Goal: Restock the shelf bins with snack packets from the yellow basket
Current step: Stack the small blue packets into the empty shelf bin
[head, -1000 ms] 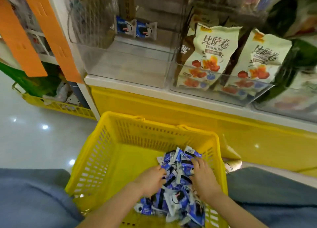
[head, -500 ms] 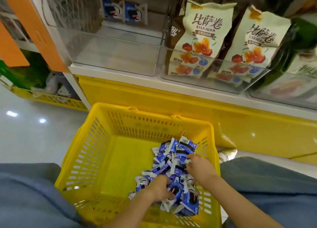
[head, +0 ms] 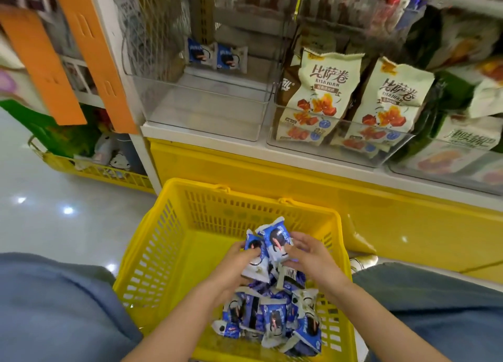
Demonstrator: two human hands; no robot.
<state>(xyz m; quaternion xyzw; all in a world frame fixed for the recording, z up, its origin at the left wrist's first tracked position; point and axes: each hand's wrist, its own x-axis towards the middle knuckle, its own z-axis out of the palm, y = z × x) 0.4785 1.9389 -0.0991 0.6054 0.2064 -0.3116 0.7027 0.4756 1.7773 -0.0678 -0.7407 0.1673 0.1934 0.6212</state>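
A yellow basket (head: 174, 255) stands on the floor between my knees, with a heap of several blue and white snack packets (head: 272, 321) in its right half. My left hand (head: 239, 263) grips a small bunch of packets (head: 268, 246) lifted above the heap. My right hand (head: 307, 255) pinches the right edge of the same bunch. Straight ahead on the shelf is a clear bin (head: 206, 111) with two matching blue packets (head: 215, 55) at its back.
To the right stands a clear bin (head: 340, 152) holding cream "BISAJUAN" bags (head: 324, 89), then more bins of green and white bags. Orange strips (head: 43, 65) hang at the left. A low yellow basket (head: 89, 168) with goods sits on the floor at left.
Both hands have come up out of the heap with a bunch of packets held between them. The view has tilted slightly.
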